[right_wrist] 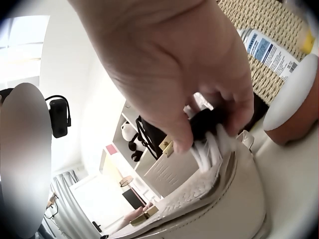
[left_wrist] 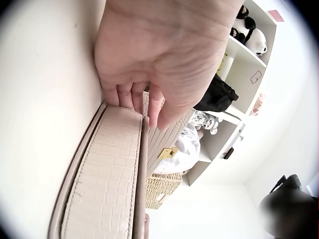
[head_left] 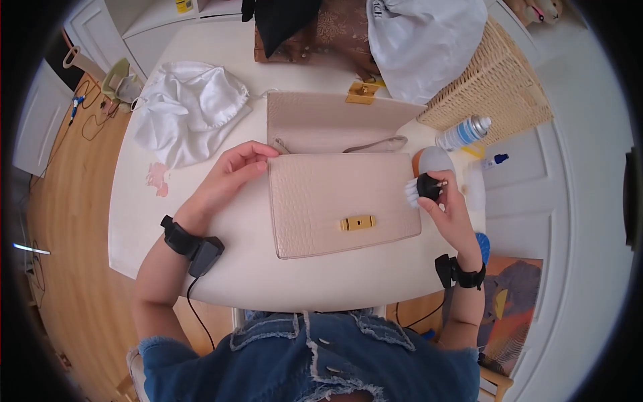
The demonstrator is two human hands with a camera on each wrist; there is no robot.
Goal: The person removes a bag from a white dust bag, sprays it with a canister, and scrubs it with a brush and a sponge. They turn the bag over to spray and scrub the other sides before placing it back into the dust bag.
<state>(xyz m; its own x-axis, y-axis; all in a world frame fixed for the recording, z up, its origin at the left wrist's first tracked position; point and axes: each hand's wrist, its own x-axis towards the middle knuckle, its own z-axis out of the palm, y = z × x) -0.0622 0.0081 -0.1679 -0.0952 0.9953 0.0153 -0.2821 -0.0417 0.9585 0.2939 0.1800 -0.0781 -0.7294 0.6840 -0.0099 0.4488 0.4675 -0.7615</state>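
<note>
A pale pink handbag (head_left: 321, 194) with a crocodile texture lies on the white table, its flap (head_left: 315, 120) folded back and a gold clasp (head_left: 358, 223) on its front. My right hand (head_left: 452, 213) grips a black-handled brush (head_left: 428, 187), whose white bristles (right_wrist: 208, 152) touch the bag's right edge in the right wrist view. At the bag's upper left corner, my left hand (head_left: 231, 175) rests with its fingertips on the edge; in the left wrist view its fingers (left_wrist: 130, 97) bend over the bag's end, the thumb lying alongside.
A white satin cloth (head_left: 191, 110) lies at the left. Behind the bag are a white dust bag (head_left: 429, 43) and a wicker basket (head_left: 492, 84). A spray can (head_left: 463, 132) and a grey-and-brown block (head_left: 434, 161) stand at the right, near a small blue-capped bottle (head_left: 496, 160).
</note>
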